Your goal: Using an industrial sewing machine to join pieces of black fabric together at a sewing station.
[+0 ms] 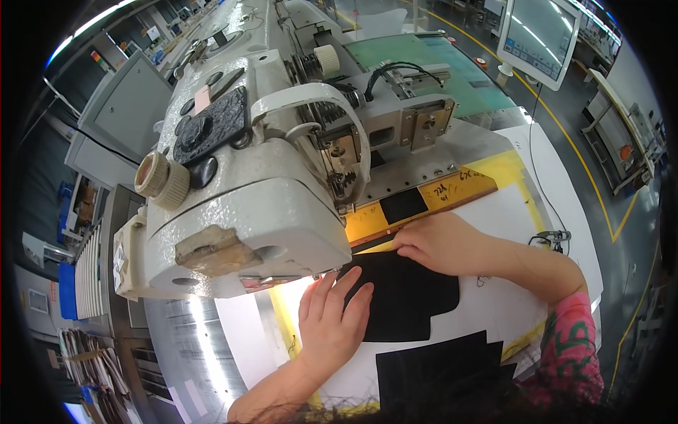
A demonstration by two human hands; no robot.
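A black fabric piece (409,297) lies flat on a white template sheet (494,304) under the head of a large white sewing machine (240,191). My left hand (332,318) rests flat on the fabric's left edge, fingers spread and pointing toward the needle area. My right hand (441,244) presses its fingertips on the fabric's far edge, next to a yellow-and-brown guide plate (452,191). The needle itself is hidden behind the machine head.
A second black piece (438,367) lies near the bottom edge. A cream handwheel knob (162,180) sticks out at the machine's left. A touchscreen monitor (540,39) stands at the upper right. Stacked white parts (88,275) sit at the left; a green surface (438,67) lies behind.
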